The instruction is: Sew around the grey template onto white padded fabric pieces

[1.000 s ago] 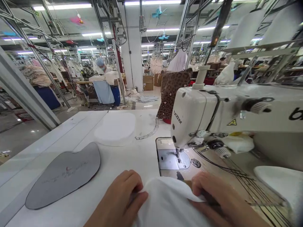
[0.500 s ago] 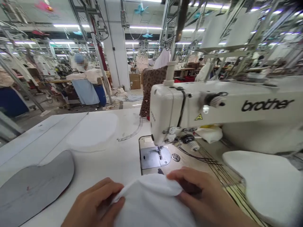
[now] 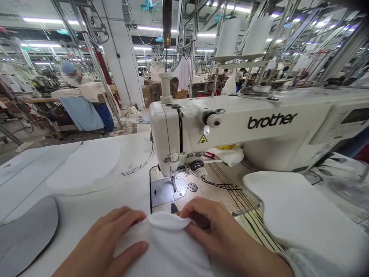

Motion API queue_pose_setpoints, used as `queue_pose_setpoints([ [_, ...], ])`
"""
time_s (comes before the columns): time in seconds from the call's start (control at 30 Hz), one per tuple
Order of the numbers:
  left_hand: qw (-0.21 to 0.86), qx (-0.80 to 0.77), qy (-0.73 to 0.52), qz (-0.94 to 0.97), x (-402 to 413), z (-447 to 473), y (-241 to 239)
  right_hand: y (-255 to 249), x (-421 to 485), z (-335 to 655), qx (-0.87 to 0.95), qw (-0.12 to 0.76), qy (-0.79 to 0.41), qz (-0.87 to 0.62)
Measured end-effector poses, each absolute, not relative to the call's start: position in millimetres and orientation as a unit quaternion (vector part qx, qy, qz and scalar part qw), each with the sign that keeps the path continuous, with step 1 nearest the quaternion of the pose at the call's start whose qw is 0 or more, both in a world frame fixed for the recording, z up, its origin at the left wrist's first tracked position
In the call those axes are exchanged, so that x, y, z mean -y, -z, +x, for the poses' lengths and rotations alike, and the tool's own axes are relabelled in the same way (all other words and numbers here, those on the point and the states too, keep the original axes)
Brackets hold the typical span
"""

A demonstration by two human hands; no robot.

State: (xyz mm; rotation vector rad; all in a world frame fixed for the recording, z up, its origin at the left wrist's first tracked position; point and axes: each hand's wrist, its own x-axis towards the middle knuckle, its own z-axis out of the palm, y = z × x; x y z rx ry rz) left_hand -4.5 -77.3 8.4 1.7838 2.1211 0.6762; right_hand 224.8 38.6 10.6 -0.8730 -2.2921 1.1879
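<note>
A piece of white fabric point(image 3: 164, 250) lies under my hands at the front of the sewing machine, its far edge folded over. My right hand point(image 3: 216, 227) pinches that folded edge between thumb and fingers. On the fabric's left side rests my left hand point(image 3: 112, 238), thumb and fingers spread apart against the cloth. Just beyond the fabric, the presser foot point(image 3: 174, 184) stands over the lit needle plate point(image 3: 164, 192). The white brother sewing machine point(image 3: 225, 123) reaches in from the right.
A grey curved template point(image 3: 29, 231) lies at left, with a flat white fabric piece point(image 3: 86, 169) behind it. More white cut fabric point(image 3: 296, 207) sits at right. Thread cones point(image 3: 256, 36) stand above the machine. A co-worker point(image 3: 73, 75) is in the left background.
My view has turned right, so the machine appears further left. My left thumb and fingers have parted from their pinch on the fabric edge. The right hand keeps its pinch.
</note>
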Motion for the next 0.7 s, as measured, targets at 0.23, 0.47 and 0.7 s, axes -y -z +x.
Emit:
queue_pose_setpoints([
  [0.23, 0.262, -0.706, -0.188, 0.631, 33.6, 35.8, -31.8, -9.3, -39.9, 226.3, 0.823, 0.21, -0.425, -0.312],
  [0.47, 0.208, -0.749, -0.197, 0.598, 35.4, 33.4, -17.7, -3.0, -47.9, 221.4, 0.84, 0.295, -0.347, -0.295],
  [0.7, -0.072, -0.666, -0.227, 0.707, 46.1, 31.0, -6.1, 3.2, -5.9, 274.2, 0.891, 0.349, -0.185, -0.223],
])
